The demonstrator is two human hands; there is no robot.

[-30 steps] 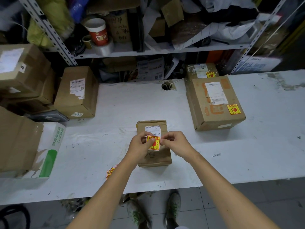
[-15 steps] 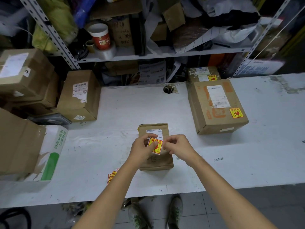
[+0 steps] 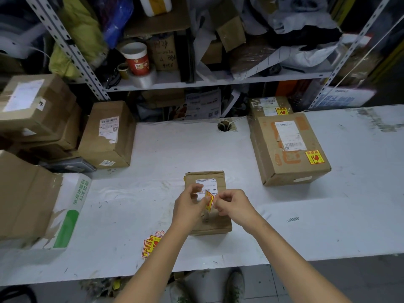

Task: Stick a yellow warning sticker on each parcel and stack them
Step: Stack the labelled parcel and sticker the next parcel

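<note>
Just nearer than the left hand (image 3: pixel 188 206) lies a loose pile of yellow-and-red stickers (image 3: pixel 150 246). That hand and the right hand (image 3: pixel 234 204) both pinch one yellow warning sticker (image 3: pixel 209 201), seemingly half-peeled, above a small brown cardboard parcel (image 3: pixel 218 224) whose white label reads "MX". Beyond the right hand sits a larger brown cardboard box (image 3: pixel 288 171), already stickered.

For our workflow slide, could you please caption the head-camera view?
Left hand and right hand pinch a yellow warning sticker over a small brown parcel on the white table.
</note>
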